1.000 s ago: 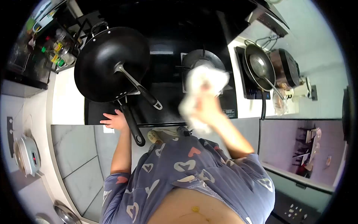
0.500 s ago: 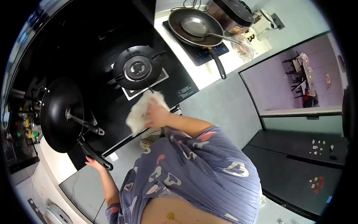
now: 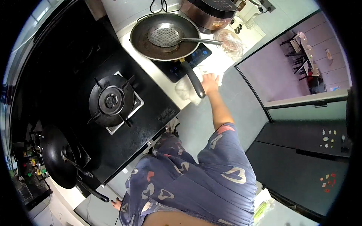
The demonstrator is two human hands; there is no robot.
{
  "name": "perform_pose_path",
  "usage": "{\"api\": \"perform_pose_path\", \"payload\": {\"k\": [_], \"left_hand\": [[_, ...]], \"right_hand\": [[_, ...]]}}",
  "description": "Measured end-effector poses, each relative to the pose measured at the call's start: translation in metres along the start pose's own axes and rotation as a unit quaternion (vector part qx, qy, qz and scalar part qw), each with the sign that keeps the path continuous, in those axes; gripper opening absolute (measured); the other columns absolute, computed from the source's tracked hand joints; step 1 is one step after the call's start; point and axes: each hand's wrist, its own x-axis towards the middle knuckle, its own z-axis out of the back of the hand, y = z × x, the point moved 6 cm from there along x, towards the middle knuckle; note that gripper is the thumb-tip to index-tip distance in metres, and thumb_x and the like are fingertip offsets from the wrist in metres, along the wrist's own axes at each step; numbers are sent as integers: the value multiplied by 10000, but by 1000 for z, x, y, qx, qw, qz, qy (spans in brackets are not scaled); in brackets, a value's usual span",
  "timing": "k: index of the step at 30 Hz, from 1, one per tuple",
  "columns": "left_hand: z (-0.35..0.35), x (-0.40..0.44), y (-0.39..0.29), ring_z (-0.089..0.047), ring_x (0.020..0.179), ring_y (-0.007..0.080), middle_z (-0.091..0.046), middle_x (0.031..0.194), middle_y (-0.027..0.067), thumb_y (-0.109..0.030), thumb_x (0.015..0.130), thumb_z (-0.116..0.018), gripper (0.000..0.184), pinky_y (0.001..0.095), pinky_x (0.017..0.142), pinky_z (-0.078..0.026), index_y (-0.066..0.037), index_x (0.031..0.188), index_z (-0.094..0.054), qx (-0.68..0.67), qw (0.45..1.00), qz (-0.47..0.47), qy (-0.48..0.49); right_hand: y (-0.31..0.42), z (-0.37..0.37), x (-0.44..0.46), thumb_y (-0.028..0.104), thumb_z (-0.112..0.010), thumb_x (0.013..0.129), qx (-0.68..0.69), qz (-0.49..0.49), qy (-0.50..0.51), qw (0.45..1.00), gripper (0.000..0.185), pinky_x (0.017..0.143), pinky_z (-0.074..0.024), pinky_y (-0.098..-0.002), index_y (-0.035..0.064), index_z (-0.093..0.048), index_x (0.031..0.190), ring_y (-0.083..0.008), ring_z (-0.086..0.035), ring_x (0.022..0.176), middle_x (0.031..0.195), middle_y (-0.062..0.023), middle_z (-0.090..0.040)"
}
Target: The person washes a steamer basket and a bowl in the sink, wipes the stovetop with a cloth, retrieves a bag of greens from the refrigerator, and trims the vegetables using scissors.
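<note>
My right hand presses on a white cloth at the front edge of the white counter. The cloth lies bunched under the black handle of a frying pan that sits on an induction plate. In the pan rests a metal skimmer, its handle pointing right. My left hand hangs low by the cabinet front, fingers apart and holding nothing; my sleeve hides part of it. Nearest to it is the handle of a black wok, which has a metal utensil in it.
A black gas hob with a bare burner spans the left. Behind the frying pan stands a rice cooker, with a plastic bag nearby. Dark cabinet doors stand at right, and green vegetables lie low down.
My right hand has moved with the cloth from the hob's front edge rightward to the counter by the frying pan. My left hand has drawn lower. The view has shifted.
</note>
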Motion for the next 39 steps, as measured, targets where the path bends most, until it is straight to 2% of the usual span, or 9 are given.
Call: {"api": "perform_pose_path", "payload": {"k": [4, 8, 14, 16, 24, 25, 31, 36, 39], "left_hand": [[-12, -26, -19, -401, 1248, 434, -445, 1340, 246, -335, 813, -667, 600, 488, 1055, -342, -92, 1329, -482, 91, 990, 10, 110], [-10, -42, -67, -298, 1316, 475, -411, 1376, 259, -286, 736, -687, 616, 493, 1087, -316, -149, 1308, -504, 106, 958, -136, 231], [-18, -72, -93, -352, 1307, 460, -292, 1436, 327, -222, 760, -669, 582, 468, 1046, -373, -138, 1311, -500, -24, 961, -51, 269], [-25, -71, -91, -400, 1251, 454, -356, 1383, 314, -224, 754, -664, 563, 470, 998, -411, -101, 1284, -519, 24, 954, -160, 252], [-5, -89, -95, -366, 1288, 437, -420, 1351, 278, -150, 795, -632, 491, 455, 1090, -327, -61, 1267, -533, 12, 959, -159, 236], [-28, -69, -52, -371, 1289, 421, -429, 1340, 274, -139, 790, -637, 496, 453, 1085, -337, -64, 1270, -537, 64, 931, -286, 216], [-29, -45, -11, -429, 1230, 384, -458, 1292, 239, -124, 787, -633, 495, 428, 1043, -377, -42, 1264, -529, -117, 950, -78, 280], [-61, -31, 21, -558, 995, 225, -600, 1096, 133, -78, 814, -614, 461, 327, 911, -433, 5, 1259, -524, -274, 876, 83, 387], [-73, -14, 19, -521, 856, 108, -597, 1025, 26, -45, 832, -604, 388, 231, 770, -422, -19, 1216, -557, -276, 886, -23, 372]], "right_hand": [[-21, 5, 60, 624, -381, 898, 12, -70, 54, 996, 762, 1127, -89, -618, 109, -354, 1459, -354, -191, 1433, 1510, -189, -317], [-9, -5, 71, 604, -374, 901, -10, -135, 27, 990, 750, 1081, -75, -691, 56, -424, 1409, -452, -276, 1357, 1463, -238, -359], [91, 0, -53, 527, -557, 822, -1, 253, -54, 966, 806, 982, -123, -782, 84, -337, 1460, -497, -244, 1362, 1507, -293, -226], [140, 4, -90, 554, -555, 817, 30, 331, 25, 943, 787, 988, -119, -782, 170, -347, 1472, -487, -224, 1382, 1521, -271, -222], [307, -13, -225, 706, -464, 805, 150, 561, 96, 808, 778, 984, -130, -786, 262, -410, 1442, -458, -314, 1322, 1503, -189, -301], [324, -13, -237, 687, -476, 810, 156, 574, 105, 797, 758, 982, -152, -778, 259, -422, 1433, -448, -332, 1307, 1498, -179, -311], [393, 1, -273, 599, -545, 829, 142, 651, 125, 735, 696, 1009, -217, -696, 246, -439, 1419, -372, -346, 1297, 1499, -131, -327], [396, 5, -278, 543, -615, 803, 184, 671, 100, 711, 658, 1030, -220, -689, 235, -488, 1371, -289, -357, 1326, 1473, -57, -386], [389, -2, -277, 490, -579, 860, 147, 639, 94, 749, 594, 1111, -201, -584, 224, -475, 1381, -260, -344, 1354, 1475, -50, -388]]}}
